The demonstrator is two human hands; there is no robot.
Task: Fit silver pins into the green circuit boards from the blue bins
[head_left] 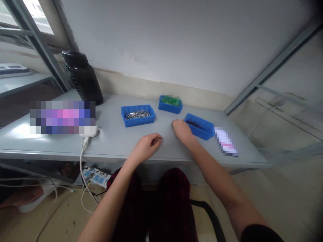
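While the green-filled bin (170, 108) stands at the back of the tabletop (113, 134), near the wall (181, 43), the right hand (182, 130) rests in front of it and slightly right, fingers bunched narrowly and pointing down, just beside the dark-filled bin (205, 133). That bin is blue, like the others, and sits to the right and nearer the person. The left hand (148, 144) lies in front of the green-filled bin and to the left, near the tabletop's front edge, fingers loosely curled; the metal-filled bin (140, 123), left of the green-filled one and holding many small silvery pieces, is the nearest bin to it. Whether either of the hands holds a small piece cannot be told. Farther left of the green-filled bin, a dark bottle (84, 80) stands upright, with a pixelated object (63, 117) and a white plug (90, 131) in front of it. Another pixelated object (225, 141) lies right of the green-filled bin, beyond the dark-filled bin.
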